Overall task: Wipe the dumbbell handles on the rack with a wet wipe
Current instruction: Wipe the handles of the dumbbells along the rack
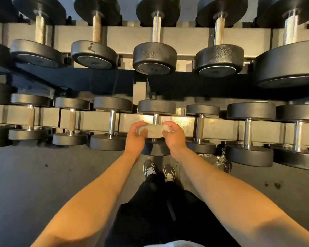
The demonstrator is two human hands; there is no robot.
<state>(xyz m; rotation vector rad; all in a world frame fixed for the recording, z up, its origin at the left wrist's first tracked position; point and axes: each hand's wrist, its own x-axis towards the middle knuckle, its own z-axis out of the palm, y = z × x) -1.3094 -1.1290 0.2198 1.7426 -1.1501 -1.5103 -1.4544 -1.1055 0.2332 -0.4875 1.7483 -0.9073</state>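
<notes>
A pale, crumpled wet wipe (pixel 152 131) is stretched between my two hands, just in front of the lower shelf. My left hand (pixel 136 138) pinches its left end and my right hand (pixel 174 137) pinches its right end. Right behind the wipe stands a black dumbbell (pixel 157 106) whose chrome handle (pixel 156 118) is partly hidden by the wipe. I cannot tell whether the wipe touches that handle.
A two-tier rack (pixel 139 86) holds several black dumbbells with chrome handles on each shelf, larger ones (pixel 154 57) on top. The grey rubber floor (pixel 43 175) lies below. My two shoes (pixel 159 170) stand close to the rack's base.
</notes>
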